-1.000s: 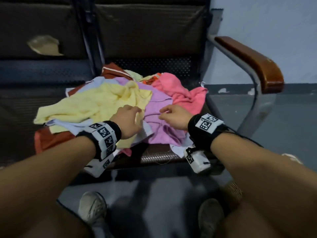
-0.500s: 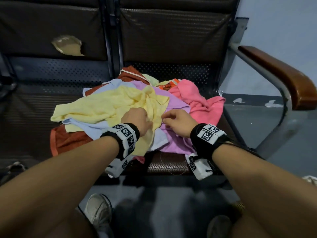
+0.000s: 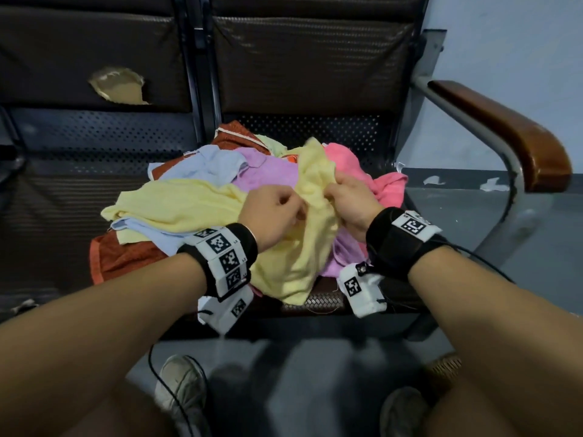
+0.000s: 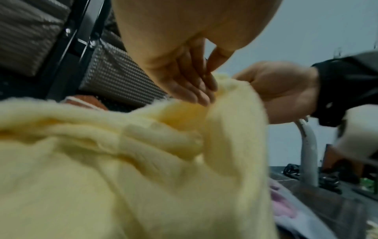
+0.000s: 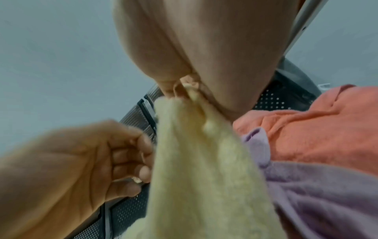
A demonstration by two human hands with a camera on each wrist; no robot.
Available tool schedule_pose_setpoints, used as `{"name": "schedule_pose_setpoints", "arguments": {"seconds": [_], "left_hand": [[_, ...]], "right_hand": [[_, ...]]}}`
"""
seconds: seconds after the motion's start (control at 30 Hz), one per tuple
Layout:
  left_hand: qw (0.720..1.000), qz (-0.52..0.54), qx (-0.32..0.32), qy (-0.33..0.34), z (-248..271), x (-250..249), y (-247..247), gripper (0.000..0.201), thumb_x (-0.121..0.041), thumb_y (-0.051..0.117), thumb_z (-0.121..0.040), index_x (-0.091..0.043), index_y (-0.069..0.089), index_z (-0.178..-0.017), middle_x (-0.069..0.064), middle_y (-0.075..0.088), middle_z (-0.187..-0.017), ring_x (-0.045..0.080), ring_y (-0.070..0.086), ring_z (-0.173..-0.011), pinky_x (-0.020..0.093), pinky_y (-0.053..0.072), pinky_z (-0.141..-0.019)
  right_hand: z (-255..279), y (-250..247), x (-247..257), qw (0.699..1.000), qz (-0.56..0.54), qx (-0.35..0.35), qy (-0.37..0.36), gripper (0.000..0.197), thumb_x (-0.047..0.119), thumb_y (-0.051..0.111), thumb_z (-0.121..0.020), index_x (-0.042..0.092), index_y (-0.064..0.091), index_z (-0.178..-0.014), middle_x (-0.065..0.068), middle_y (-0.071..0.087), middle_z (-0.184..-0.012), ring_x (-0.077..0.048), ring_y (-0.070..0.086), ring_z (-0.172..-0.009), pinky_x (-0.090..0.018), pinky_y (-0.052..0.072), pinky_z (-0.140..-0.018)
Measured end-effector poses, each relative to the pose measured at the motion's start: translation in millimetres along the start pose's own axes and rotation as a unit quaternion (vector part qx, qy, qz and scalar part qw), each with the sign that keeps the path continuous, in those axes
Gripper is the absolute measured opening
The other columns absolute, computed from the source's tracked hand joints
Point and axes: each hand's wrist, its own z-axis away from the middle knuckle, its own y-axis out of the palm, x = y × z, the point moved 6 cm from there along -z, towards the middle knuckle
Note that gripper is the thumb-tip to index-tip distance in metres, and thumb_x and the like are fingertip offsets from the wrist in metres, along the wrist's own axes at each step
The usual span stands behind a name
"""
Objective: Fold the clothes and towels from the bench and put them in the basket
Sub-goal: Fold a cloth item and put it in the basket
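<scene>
A heap of cloths lies on the dark bench seat [image 3: 315, 130]. On top is a yellow towel [image 3: 189, 206], with a purple towel [image 3: 268, 168], a pink towel [image 3: 388, 187], a light blue cloth [image 3: 214, 162] and a rust garment [image 3: 126, 257] beneath it. My left hand [image 3: 295, 212] and right hand [image 3: 331, 192] sit close together, and both pinch a bunched edge of the yellow towel [image 4: 102, 161], raised a little off the heap. The right wrist view has my right hand [image 5: 188, 87] gripping a fold of the yellow towel [image 5: 194, 161] between thumb and fingers.
A wooden armrest [image 3: 504, 137] on a metal tube borders the seat's right side. The left backrest has a torn patch [image 3: 118, 86]. A wicker basket rim [image 3: 441, 367] shows on the floor by my right knee. My shoes [image 3: 179, 386] stand below the seat edge.
My right hand left the purple towel and took hold of the yellow towel next to the left hand. Both hands have bunched and lifted its near edge.
</scene>
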Motion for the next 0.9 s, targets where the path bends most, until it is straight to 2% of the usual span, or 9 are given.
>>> {"name": "schedule_pose_setpoints", "arguments": {"seconds": [0.07, 0.2, 0.27, 0.33, 0.4, 0.5, 0.6, 0.7, 0.9], "left_hand": [[0.995, -0.065, -0.069, 0.016, -8.5, 0.8, -18.8, 0.012, -0.022, 0.058, -0.084, -0.020, 0.068, -0.089, -0.003, 0.071, -0.088, 0.018, 0.065, -0.081, 0.042, 0.055, -0.081], [0.980, -0.188, 0.056, -0.003, -26.9, 19.7, -10.3, 0.093, -0.018, 0.070, -0.071, -0.033, 0.026, -0.151, 0.006, 0.058, -0.131, 0.030, 0.061, -0.108, 0.046, 0.052, -0.091], [0.945, -0.313, 0.087, -0.027, -33.0, 35.5, -6.4, 0.069, -0.032, 0.070, -0.077, -0.034, 0.044, -0.140, 0.004, 0.066, -0.118, 0.032, 0.062, -0.107, 0.045, 0.047, -0.096], [0.935, -0.349, 0.051, -0.032, -38.4, 38.5, -12.8, 0.023, -0.046, 0.065, -0.083, -0.026, 0.062, -0.092, 0.002, 0.067, -0.094, 0.033, 0.062, -0.101, 0.039, 0.045, -0.084], [0.953, -0.304, -0.004, -0.013, -40.6, 31.7, -21.8, 0.028, -0.046, 0.065, -0.086, -0.023, 0.053, -0.076, 0.004, 0.061, -0.084, 0.033, 0.060, -0.090, 0.035, 0.041, -0.069], [0.966, -0.227, -0.056, 0.111, -35.2, -3.8, -18.4, 0.014, -0.030, 0.065, -0.087, -0.022, 0.053, -0.087, 0.001, 0.061, -0.081, 0.030, 0.057, -0.081, 0.037, 0.043, -0.066], [0.959, -0.184, 0.005, 0.217, -19.9, -40.0, 10.9, 0.018, -0.018, 0.059, -0.087, -0.017, 0.056, -0.104, 0.005, 0.067, -0.088, 0.032, 0.061, -0.083, 0.045, 0.049, -0.071], [0.954, -0.158, 0.046, 0.251, -10.1, -58.8, 33.7, 0.025, -0.017, 0.055, -0.084, -0.018, 0.056, -0.109, 0.003, 0.067, -0.087, 0.029, 0.059, -0.079, 0.042, 0.048, -0.069], [0.949, -0.204, 0.143, 0.192, -20.8, -39.8, 30.0, 0.028, -0.034, 0.059, -0.074, -0.015, 0.057, -0.093, 0.001, 0.062, -0.080, 0.026, 0.059, -0.078, 0.037, 0.046, -0.069]], "right_hand": [[3.8, -11.4, 9.2, 0.999, -0.024, 0.013, -0.020, 0.041, -0.010, 0.040, -0.091, 0.014, 0.072, -0.099, -0.003, 0.075, -0.084, -0.014, 0.070, -0.073, -0.027, 0.056, -0.066], [16.5, -38.0, 29.0, 0.995, -0.067, 0.011, -0.077, 0.050, -0.008, 0.036, -0.090, 0.021, 0.077, -0.090, 0.000, 0.075, -0.082, -0.013, 0.069, -0.075, -0.028, 0.055, -0.067], [21.1, -57.1, 33.2, 0.992, -0.072, -0.031, -0.097, 0.051, -0.006, 0.034, -0.090, 0.022, 0.073, -0.072, 0.001, 0.068, -0.073, -0.013, 0.062, -0.069, -0.029, 0.048, -0.064], [20.4, -82.1, 29.3, 0.989, -0.048, -0.102, -0.091, 0.043, -0.004, 0.034, -0.087, 0.020, 0.063, -0.066, -0.005, 0.058, -0.072, -0.017, 0.054, -0.071, -0.033, 0.042, -0.066], [17.3, -107.0, 16.3, 0.985, 0.041, -0.163, -0.044, 0.034, 0.001, 0.038, -0.091, 0.018, 0.062, -0.075, -0.008, 0.059, -0.080, -0.021, 0.055, -0.079, -0.038, 0.046, -0.074], [17.8, -122.6, -5.1, 0.963, 0.192, -0.186, 0.035, 0.026, 0.011, 0.045, -0.095, 0.009, 0.067, -0.108, -0.009, 0.067, -0.102, -0.020, 0.060, -0.097, -0.041, 0.051, -0.094], [27.2, -87.8, 3.4, 0.975, 0.185, -0.118, -0.045, 0.042, 0.019, 0.058, -0.090, 0.018, 0.056, -0.132, 0.001, 0.062, -0.119, -0.012, 0.063, -0.101, -0.031, 0.053, -0.090], [34.1, -40.7, 18.8, 0.958, 0.259, -0.006, -0.123, 0.028, 0.022, 0.060, -0.087, 0.020, 0.065, -0.115, 0.006, 0.067, -0.099, -0.010, 0.063, -0.088, -0.030, 0.052, -0.083], [40.3, -78.1, 38.9, 0.926, 0.283, -0.197, -0.153, 0.026, 0.013, 0.041, -0.095, -0.001, 0.059, -0.081, -0.002, 0.053, -0.069, -0.017, 0.049, -0.067, -0.033, 0.035, -0.061]]}}
